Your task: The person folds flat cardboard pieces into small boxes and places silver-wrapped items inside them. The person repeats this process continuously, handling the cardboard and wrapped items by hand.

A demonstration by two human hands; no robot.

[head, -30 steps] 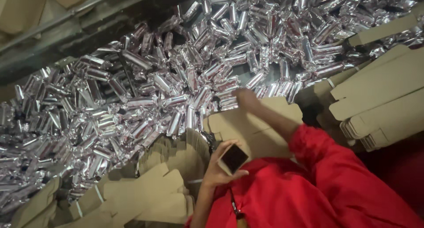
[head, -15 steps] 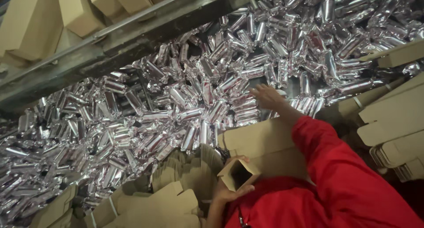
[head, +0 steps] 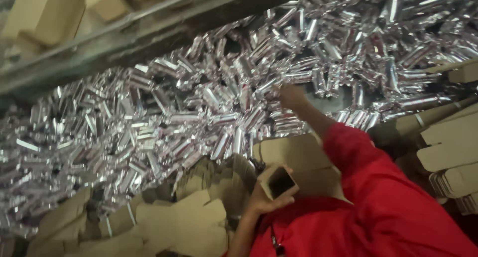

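While the left hand grips a small open cardboard box close to the red-sleeved chest, fingers clamped around it, the right hand reaches farther out onto the heap of silver foil packets; its fingers' state cannot be told. Flat cartons lie alongside.

The single head-worn view looks steeply down and forward, close over the red sleeve, across a heap of silver foil packets towards its far edge.
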